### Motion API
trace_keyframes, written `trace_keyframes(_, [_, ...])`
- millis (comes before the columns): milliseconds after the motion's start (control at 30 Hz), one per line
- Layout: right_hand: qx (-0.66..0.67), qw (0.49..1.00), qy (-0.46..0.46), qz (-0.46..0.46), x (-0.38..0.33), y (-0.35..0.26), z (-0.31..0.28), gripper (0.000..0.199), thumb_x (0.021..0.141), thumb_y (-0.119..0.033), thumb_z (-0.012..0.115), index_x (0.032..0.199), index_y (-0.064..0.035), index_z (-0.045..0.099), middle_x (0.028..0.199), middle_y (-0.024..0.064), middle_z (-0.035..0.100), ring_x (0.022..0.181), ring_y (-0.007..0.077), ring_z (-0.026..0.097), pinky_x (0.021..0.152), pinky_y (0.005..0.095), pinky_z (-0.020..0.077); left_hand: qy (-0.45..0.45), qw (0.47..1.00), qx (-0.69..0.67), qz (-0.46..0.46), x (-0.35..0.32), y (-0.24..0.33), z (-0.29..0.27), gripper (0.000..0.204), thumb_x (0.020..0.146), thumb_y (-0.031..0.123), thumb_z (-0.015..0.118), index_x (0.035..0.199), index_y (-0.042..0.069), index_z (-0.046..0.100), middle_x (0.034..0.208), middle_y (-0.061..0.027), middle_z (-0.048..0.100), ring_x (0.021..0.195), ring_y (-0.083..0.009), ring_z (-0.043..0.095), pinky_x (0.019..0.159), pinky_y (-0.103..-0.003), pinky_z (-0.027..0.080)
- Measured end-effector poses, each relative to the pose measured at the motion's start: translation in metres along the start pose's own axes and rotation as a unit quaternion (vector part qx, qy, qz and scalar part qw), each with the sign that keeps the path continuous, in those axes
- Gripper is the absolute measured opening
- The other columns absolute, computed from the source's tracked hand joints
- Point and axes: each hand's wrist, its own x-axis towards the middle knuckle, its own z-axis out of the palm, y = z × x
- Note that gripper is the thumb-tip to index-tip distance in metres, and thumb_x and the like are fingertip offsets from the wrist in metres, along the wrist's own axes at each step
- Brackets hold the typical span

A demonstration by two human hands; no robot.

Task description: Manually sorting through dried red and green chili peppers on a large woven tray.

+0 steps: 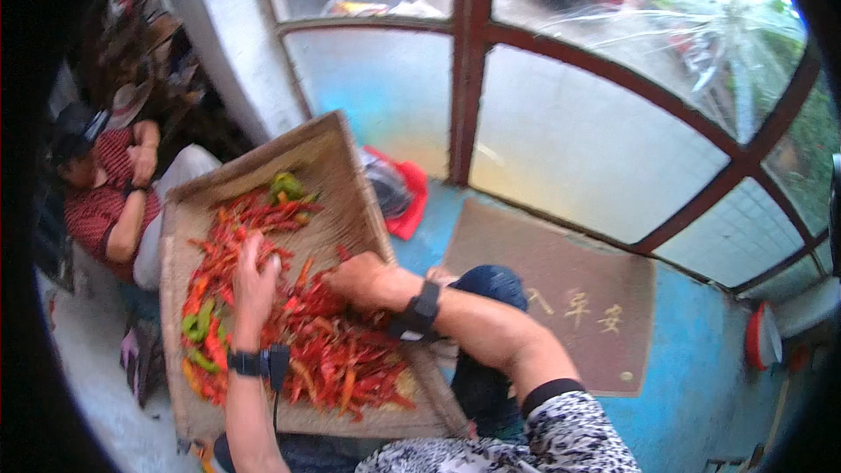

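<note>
A square woven bamboo tray point(368, 184) with raised sides lies tilted in front of me. Many red chili peppers point(342, 359) are spread across it, with green peppers point(206, 322) along the left side and more near the far edge. Over the left part of the pile is my left hand point(254, 280), its fingers apart and touching the peppers. My right hand point(361, 282) is closed, dipping into the red chilies at the tray's right side; its fingertips are hidden. Both wrists wear black bands.
A person point(109, 184) in a red patterned shirt sits left of the tray, arms folded. Past the tray's right rim lies a red plastic item point(412, 201) on the blue floor. A brown doormat point(561, 298) lies before framed glass doors point(587, 131). A red-and-white basin point(764, 335) stands far right.
</note>
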Motion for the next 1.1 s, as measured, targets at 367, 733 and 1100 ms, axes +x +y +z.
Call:
trace_keyframes(367, [0.340, 0.935, 0.091, -0.036, 0.019, 0.021, -0.020, 0.034, 0.077, -0.020, 0.071, 0.103, -0.0036, 0.055, 0.086, 0.0156, 0.061, 0.080, 0.0290, 0.061, 0.069, 0.0403, 0.0488, -0.103, 0.986, -0.067, 0.111, -0.044, 0.032, 0.008, 0.026, 0.092, 0.015, 0.052, 0.106, -0.004, 0.062, 0.091, -0.0231, 0.065, 0.086, -0.0368, 0.063, 0.073, -0.042, 0.048])
trace_keyframes(733, [0.300, 0.944, 0.116, 0.074, 0.014, 0.024, -0.039, 0.027, 0.091, -0.016, 0.059, 0.112, 0.0003, 0.056, 0.087, 0.0090, 0.063, 0.080, 0.0182, 0.060, 0.072, 0.0326, 0.0487, -0.006, 1.000, 0.005, 0.007, -0.004, -0.014, -0.020, 0.027, 0.092, 0.020, 0.053, 0.114, 0.007, 0.063, 0.097, -0.0109, 0.068, 0.079, -0.0173, 0.065, 0.069, -0.035, 0.054])
trace_keyframes(1100, [0.148, 0.988, -0.025, -0.041, 0.018, 0.012, 0.000, 0.026, 0.081, -0.012, 0.061, 0.106, -0.0046, 0.061, 0.087, 0.0223, 0.064, 0.083, 0.0400, 0.062, 0.072, 0.0456, 0.0510, -0.202, 0.961, 0.182, -0.058, 0.007, -0.034, 0.048, 0.030, 0.079, 0.027, 0.068, 0.094, 0.002, 0.063, 0.090, -0.0197, 0.066, 0.089, -0.0343, 0.063, 0.078, -0.043, 0.049])
